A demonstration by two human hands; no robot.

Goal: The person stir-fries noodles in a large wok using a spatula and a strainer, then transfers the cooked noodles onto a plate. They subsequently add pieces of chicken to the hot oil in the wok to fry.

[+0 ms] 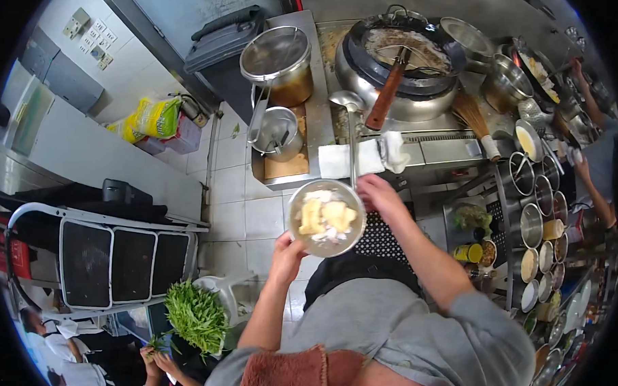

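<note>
A round metal bowl [352, 241] with pale yellow pieces and white powdery bits in it is gripped at its lower left rim by my left hand [289, 260]. My right hand [380, 194] is just right of the bowl, at the handle end of a long metal ladle [352, 135]; its fingers are partly hidden and their hold on the ladle is unclear. The ladle lies over a folded white cloth [334, 160] at the stove's front edge. Behind stands a large wok [350, 48] with brownish liquid, a wooden-handled tool [387, 96] resting across its rim.
Left of the stove stand a tall metal pot [290, 86] and a smaller pot [287, 148]. A bamboo brush [472, 116] and a rack of ingredient bowls [531, 226] are at right. Leafy greens [197, 317], a folded step ladder [130, 260] and a co-worker's hands [159, 361] are at lower left.
</note>
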